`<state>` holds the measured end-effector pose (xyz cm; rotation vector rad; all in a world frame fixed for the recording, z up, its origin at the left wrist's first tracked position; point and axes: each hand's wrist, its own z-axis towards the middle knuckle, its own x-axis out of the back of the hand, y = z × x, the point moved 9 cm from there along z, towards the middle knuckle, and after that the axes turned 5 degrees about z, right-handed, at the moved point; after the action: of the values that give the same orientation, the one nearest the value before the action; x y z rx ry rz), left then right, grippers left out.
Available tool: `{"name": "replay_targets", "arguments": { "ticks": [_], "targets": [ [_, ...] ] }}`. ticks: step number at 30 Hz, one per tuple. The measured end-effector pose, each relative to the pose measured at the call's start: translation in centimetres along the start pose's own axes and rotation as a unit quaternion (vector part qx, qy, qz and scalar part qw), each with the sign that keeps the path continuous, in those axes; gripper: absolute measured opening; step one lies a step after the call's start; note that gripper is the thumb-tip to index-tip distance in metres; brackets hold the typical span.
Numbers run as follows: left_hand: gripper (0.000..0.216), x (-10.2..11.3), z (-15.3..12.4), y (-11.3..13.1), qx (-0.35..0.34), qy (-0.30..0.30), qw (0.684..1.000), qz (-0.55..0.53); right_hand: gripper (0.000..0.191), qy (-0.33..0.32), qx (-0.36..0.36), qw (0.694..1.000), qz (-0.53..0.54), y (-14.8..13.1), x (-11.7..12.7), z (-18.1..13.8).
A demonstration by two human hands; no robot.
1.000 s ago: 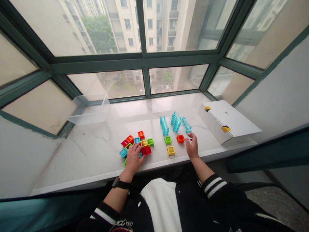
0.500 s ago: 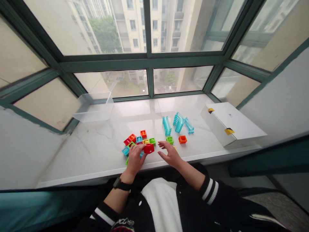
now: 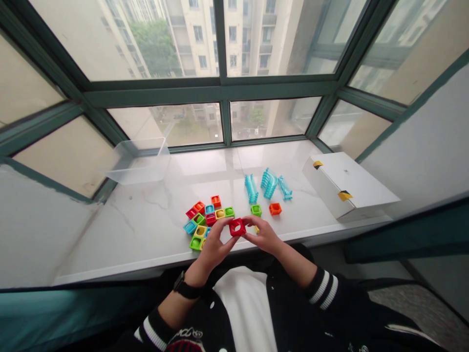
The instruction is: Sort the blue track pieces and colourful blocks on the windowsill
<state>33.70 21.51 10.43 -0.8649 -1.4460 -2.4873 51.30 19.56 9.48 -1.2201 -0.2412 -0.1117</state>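
A red hollow cube block (image 3: 237, 227) is held just above the front of the marble sill (image 3: 146, 230), pinched between my left hand (image 3: 214, 249) and my right hand (image 3: 264, 236). To its left lies a cluster of several coloured cube blocks (image 3: 205, 219). A green block (image 3: 256, 210) and an orange block (image 3: 275, 209) lie just beyond my right hand. A yellow block is mostly hidden under my right fingers. Three turquoise ribbed track pieces (image 3: 268, 183) lie farther back.
A white cardboard box (image 3: 348, 188) with yellow-black tape sits at the right end of the sill. A clear plastic tub (image 3: 137, 160) stands at the back left against the window frame. Windows enclose the sill on three sides.
My left hand lifted the red block out of the cluster and carried it right. My right hand came left from the turquoise pieces and took hold of the same block.
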Motion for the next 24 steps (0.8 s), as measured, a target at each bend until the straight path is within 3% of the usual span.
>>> {"name": "replay_targets", "arguments": {
  "ticks": [5, 9, 15, 24],
  "targets": [
    [0.059, -1.9, -0.3, -1.3, 0.080, -0.042, 0.981, -0.169, 0.041, -0.008, -0.054, 0.997, 0.057, 1.2, -0.4, -0.4],
    [0.059, -2.3, -0.4, -1.9, 0.109, -0.049, 0.971, -0.206, 0.041, -0.018, -0.064, 0.995, 0.077, 1.9, -1.0, -0.6],
    [0.053, -1.2, -0.4, -1.4, 0.095, -0.008, 0.987, -0.127, 0.049, -0.021, -0.053, 0.994, 0.095, 1.6, -1.3, -0.6],
    [0.041, -0.3, -0.3, 1.8, -0.009, 0.013, 0.999, 0.032, 0.065, -0.031, -0.093, 0.987, 0.131, 1.8, -2.1, -0.8]
  ]
}}
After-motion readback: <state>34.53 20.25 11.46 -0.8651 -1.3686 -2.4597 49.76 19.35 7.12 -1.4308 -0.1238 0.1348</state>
